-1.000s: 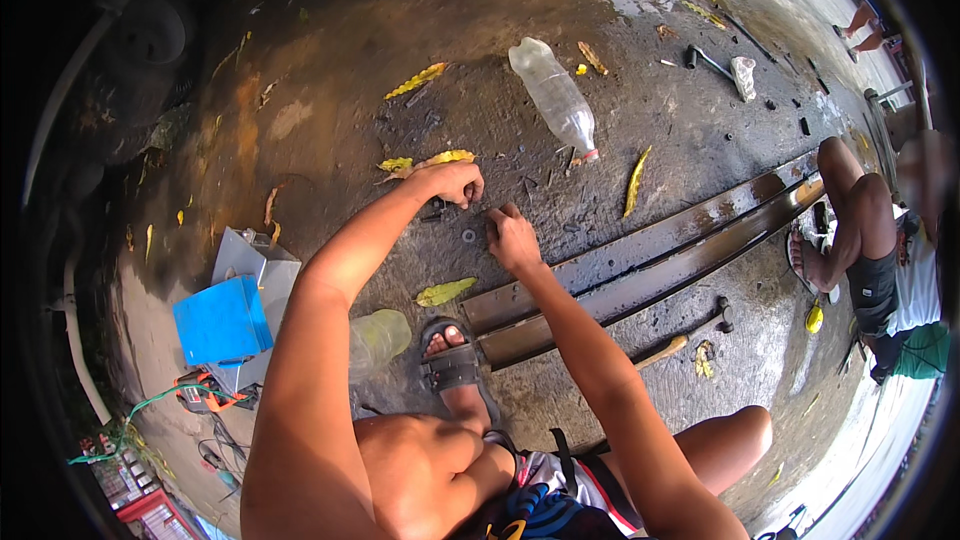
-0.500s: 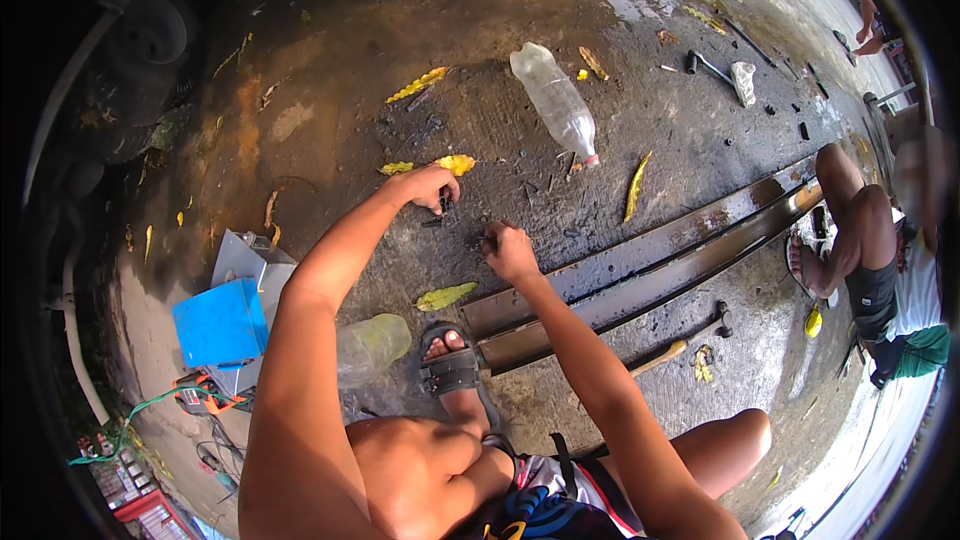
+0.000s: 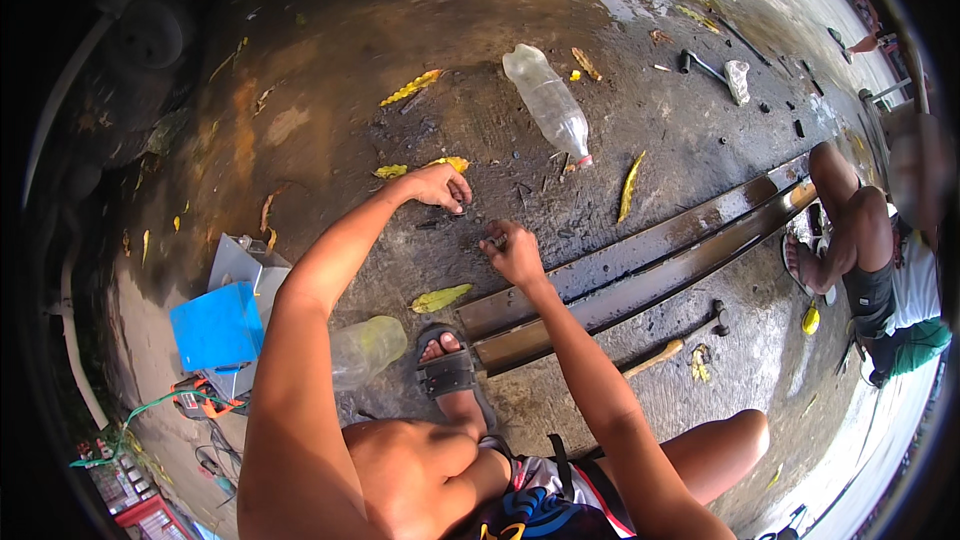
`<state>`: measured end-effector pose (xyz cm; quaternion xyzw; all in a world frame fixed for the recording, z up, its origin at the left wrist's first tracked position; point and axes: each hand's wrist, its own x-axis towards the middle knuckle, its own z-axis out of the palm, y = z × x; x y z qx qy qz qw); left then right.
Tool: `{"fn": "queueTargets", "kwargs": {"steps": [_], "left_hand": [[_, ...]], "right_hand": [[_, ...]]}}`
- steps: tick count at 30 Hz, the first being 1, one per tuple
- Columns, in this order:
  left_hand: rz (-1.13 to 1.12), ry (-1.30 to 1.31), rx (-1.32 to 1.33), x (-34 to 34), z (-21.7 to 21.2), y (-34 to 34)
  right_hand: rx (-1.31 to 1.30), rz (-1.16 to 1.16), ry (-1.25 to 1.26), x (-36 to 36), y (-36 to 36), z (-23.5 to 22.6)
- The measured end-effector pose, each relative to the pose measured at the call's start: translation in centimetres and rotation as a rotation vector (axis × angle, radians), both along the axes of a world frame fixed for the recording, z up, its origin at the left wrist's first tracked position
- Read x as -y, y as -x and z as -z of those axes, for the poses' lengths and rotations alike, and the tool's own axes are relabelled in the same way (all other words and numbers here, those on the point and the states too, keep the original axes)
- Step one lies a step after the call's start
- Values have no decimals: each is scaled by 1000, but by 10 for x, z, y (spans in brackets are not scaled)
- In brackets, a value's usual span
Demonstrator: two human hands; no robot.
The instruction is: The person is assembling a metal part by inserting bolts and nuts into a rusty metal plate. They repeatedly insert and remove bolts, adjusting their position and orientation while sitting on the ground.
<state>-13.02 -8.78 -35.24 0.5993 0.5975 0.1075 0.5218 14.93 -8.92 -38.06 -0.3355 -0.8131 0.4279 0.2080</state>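
Down low, squatting on oily ground. My left hand [image 3: 440, 186] curled, fingertips pressed on small dark part [image 3: 458, 210] on ground; grasp unclear. My right hand [image 3: 513, 252] pinches small metal piece [image 3: 495, 239], just beside end of long steel bars [image 3: 640, 275]. Clear plastic bottle [image 3: 548, 105] lies beyond hands. Blue square box [image 3: 215, 326] at my left, atop grey case. Second clear container [image 3: 365, 348] by my sandal [image 3: 448, 372].

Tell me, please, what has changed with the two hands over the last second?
The left hand and right hand, close together a second ago, have drawn slightly apart on the oily ground; each stays low, pinching at small dark parts too tiny to identify. The plastic bottle, metal bars and hammer stayed put.
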Motion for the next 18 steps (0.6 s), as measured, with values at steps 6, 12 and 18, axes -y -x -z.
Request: {"fn": "queueTargets", "kwargs": {"steps": [6,12,18], "left_hand": [[-28,72,307,-25,-15,-26],[-70,71,411,-35,-35,-47],[-170,117,549,-36,-36,-51]], "right_hand": [[-308,250,693,-14,4,-15],[-476,342,1116,-35,-10,-15],[-618,340,776,-31,-12,-11]]}}
